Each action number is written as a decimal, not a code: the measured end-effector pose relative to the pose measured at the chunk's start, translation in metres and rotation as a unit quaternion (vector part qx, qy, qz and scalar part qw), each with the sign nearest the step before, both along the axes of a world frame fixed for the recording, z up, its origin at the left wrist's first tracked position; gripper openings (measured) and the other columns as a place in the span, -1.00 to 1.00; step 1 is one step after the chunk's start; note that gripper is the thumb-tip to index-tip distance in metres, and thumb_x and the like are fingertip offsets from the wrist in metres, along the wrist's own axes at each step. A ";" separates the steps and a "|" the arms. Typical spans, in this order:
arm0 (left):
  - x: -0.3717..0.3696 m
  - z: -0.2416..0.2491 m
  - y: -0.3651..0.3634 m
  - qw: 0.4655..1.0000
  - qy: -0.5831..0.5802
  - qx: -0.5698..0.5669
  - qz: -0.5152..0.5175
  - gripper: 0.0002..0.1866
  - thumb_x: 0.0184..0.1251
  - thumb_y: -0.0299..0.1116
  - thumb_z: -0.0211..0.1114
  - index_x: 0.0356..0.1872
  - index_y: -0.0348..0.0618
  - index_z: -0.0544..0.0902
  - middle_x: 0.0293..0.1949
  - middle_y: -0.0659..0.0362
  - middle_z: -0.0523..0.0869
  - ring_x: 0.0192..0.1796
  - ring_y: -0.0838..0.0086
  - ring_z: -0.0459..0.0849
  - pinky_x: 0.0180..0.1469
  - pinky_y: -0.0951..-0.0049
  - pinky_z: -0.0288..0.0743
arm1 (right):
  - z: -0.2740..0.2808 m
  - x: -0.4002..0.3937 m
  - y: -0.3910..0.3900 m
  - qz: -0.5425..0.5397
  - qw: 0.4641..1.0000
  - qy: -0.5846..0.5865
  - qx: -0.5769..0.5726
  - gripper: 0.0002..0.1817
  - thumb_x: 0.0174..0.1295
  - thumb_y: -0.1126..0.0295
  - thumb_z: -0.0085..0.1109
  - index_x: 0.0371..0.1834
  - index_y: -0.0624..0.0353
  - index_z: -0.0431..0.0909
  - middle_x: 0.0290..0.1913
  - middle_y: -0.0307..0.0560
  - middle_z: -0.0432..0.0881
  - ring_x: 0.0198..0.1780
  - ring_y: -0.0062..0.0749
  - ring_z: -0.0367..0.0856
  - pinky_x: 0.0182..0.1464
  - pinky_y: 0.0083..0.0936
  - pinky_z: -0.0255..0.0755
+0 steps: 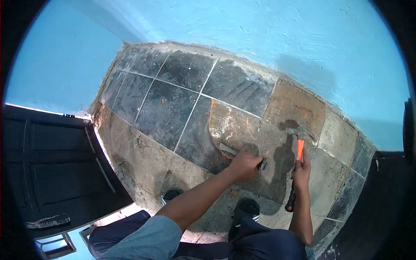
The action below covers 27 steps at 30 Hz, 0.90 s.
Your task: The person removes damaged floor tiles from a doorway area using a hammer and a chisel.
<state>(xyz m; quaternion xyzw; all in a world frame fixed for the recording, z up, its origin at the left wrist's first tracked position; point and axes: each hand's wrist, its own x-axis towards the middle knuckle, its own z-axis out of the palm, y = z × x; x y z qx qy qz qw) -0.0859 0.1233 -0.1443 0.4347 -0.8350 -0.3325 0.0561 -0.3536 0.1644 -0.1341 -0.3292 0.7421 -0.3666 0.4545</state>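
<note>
My left hand (245, 165) is closed around a chisel, its flat metal blade (228, 150) pointing left to the broken edge of a dark floor tile (199, 138). The chisel's dark end sticks out on the other side of the fist. To the right, my right hand (302, 170) grips a hammer (300, 149) by its orange and black handle. The metal hammer head is up and away from me, apart from the chisel. Between the hands lies bare, stained cement (273, 151) where the surface has no dark tile.
Dark tiles (169, 104) with pale joints cover the far left floor. A light blue wall (260, 34) rises behind. A black panelled door (56, 160) stands at left. My shoes (247, 208) rest on the near floor, and a small rubble piece (234, 192) lies between them.
</note>
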 end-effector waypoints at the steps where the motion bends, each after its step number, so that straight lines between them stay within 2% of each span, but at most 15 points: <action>1: -0.001 -0.004 0.005 1.000 0.016 0.004 -0.018 -0.60 0.05 -0.33 0.34 -0.02 -0.12 0.62 -0.12 -0.07 0.73 0.07 -0.02 0.68 0.18 -0.15 0.39 | 0.017 0.005 -0.001 -0.013 1.000 -0.015 0.020 -0.44 0.59 0.36 0.02 0.63 0.05 0.24 -0.49 -0.38 0.40 -0.57 -0.68 0.25 -0.54 -0.61 0.27; 2: -0.001 -0.009 0.007 0.999 0.033 0.007 -0.036 -0.60 0.04 -0.34 0.33 -0.01 -0.11 0.62 -0.10 -0.06 0.73 0.09 -0.02 0.67 0.18 -0.16 0.39 | 0.026 0.007 -0.003 -0.026 0.998 -0.030 0.038 -0.43 0.59 0.36 0.01 0.63 0.04 0.24 -0.51 -0.38 0.38 -0.59 -0.68 0.26 -0.56 -0.61 0.26; 5: 0.005 0.013 -0.027 0.998 -0.032 0.043 -0.028 -0.60 0.03 -0.33 0.35 -0.03 -0.13 0.64 -0.15 -0.07 0.74 0.06 -0.03 0.68 0.18 -0.11 0.42 | 0.027 0.006 -0.004 -0.027 0.999 -0.030 0.034 -0.43 0.59 0.35 0.01 0.64 0.01 0.23 -0.53 -0.37 0.37 -0.62 -0.66 0.29 -0.62 -0.57 0.26; 8: 0.023 0.017 -0.059 0.999 0.003 0.041 0.014 -0.63 0.02 -0.32 0.36 -0.08 -0.15 0.68 -0.22 -0.08 0.76 -0.03 -0.05 0.72 0.14 -0.07 0.48 | 0.014 0.002 -0.004 -0.019 0.999 -0.022 0.026 -0.43 0.61 0.29 0.00 0.65 -0.07 0.21 -0.56 -0.36 0.34 -0.65 -0.65 0.27 -0.63 -0.57 0.26; 11: 0.043 0.009 -0.077 0.998 0.022 -0.051 0.027 -0.63 0.02 -0.31 0.37 -0.10 -0.16 0.70 -0.29 -0.11 0.76 -0.13 -0.10 0.73 0.07 -0.03 0.55 | 0.019 0.008 -0.005 -0.007 1.000 -0.022 0.012 -0.43 0.60 0.29 0.00 0.64 -0.01 0.21 -0.56 -0.36 0.33 -0.65 -0.66 0.26 -0.63 -0.57 0.26; 12: 0.048 0.006 -0.081 0.996 0.051 -0.075 0.025 -0.63 0.02 -0.33 0.36 -0.08 -0.17 0.71 -0.30 -0.14 0.76 -0.16 -0.12 0.74 0.03 -0.04 0.57 | 0.025 0.010 -0.004 -0.019 0.999 -0.028 0.017 -0.48 0.60 0.29 0.00 0.59 0.03 0.27 -0.55 -0.35 0.34 -0.65 -0.66 0.28 -0.62 -0.58 0.26; 14: 0.050 -0.002 -0.088 0.999 -0.009 -0.038 0.025 -0.63 0.03 -0.33 0.37 -0.07 -0.17 0.72 -0.30 -0.13 0.77 -0.14 -0.11 0.74 0.07 -0.04 0.55 | 0.036 0.013 -0.001 -0.042 0.998 -0.040 0.028 -0.56 0.61 0.28 0.00 0.48 0.10 0.40 -0.53 -0.34 0.36 -0.64 -0.67 0.30 -0.61 -0.59 0.27; 15: 0.050 0.001 -0.089 0.999 -0.039 -0.019 0.024 -0.63 0.04 -0.33 0.37 -0.07 -0.17 0.72 -0.30 -0.13 0.77 -0.13 -0.10 0.74 0.08 -0.04 0.54 | 0.035 0.009 0.002 -0.060 0.996 -0.058 0.023 -0.63 0.61 0.27 0.00 0.37 0.11 0.43 -0.52 -0.34 0.37 -0.63 -0.67 0.31 -0.61 -0.59 0.28; 17: 0.045 0.006 -0.090 0.998 -0.030 -0.008 0.063 -0.67 0.07 -0.33 0.37 -0.10 -0.16 0.73 -0.30 -0.11 0.77 -0.12 -0.08 0.75 0.11 -0.03 0.52 | 0.031 0.000 0.008 -0.095 0.991 -0.095 0.012 -0.75 0.61 0.25 0.00 0.16 0.14 0.51 -0.50 -0.34 0.38 -0.61 -0.68 0.34 -0.60 -0.61 0.29; 20: 0.033 0.009 -0.089 0.990 -0.057 -0.024 0.124 -0.70 0.11 -0.34 0.37 -0.10 -0.14 0.72 -0.28 -0.08 0.79 -0.09 -0.04 0.75 0.14 -0.04 0.49 | 0.052 0.006 0.008 -0.112 0.983 -0.107 -0.098 -0.81 0.61 0.21 0.00 -0.01 0.08 0.43 -0.46 -0.34 0.39 -0.58 -0.69 0.37 -0.58 -0.64 0.30; 23: 0.029 -0.001 -0.091 0.984 -0.078 -0.048 0.151 -0.70 0.14 -0.35 0.35 -0.07 -0.11 0.71 -0.25 -0.05 0.79 -0.05 0.01 0.75 0.15 -0.06 0.45 | 0.062 0.040 0.010 -0.136 0.980 -0.072 -0.124 -0.77 0.60 0.18 0.03 -0.08 0.10 0.36 -0.44 -0.33 0.44 -0.55 -0.69 0.39 -0.55 -0.63 0.31; 24: 0.029 -0.004 -0.092 0.983 -0.080 -0.054 0.155 -0.70 0.15 -0.35 0.35 -0.06 -0.10 0.70 -0.23 -0.03 0.80 -0.03 0.02 0.75 0.15 -0.06 0.44 | 0.060 0.054 0.014 -0.117 0.989 -0.040 -0.087 -0.77 0.59 0.19 0.03 0.00 0.11 0.35 -0.43 -0.32 0.44 -0.53 -0.66 0.40 -0.52 -0.59 0.33; 27: 0.027 0.000 -0.097 0.981 -0.127 -0.011 0.144 -0.69 0.18 -0.34 0.35 -0.02 -0.07 0.69 -0.20 0.01 0.80 0.01 0.05 0.74 0.18 -0.09 0.41 | 0.034 0.089 0.017 0.028 0.996 -0.024 -0.083 -0.79 0.58 0.23 0.05 -0.02 0.14 0.39 -0.42 -0.30 0.43 -0.52 -0.62 0.38 -0.50 -0.54 0.31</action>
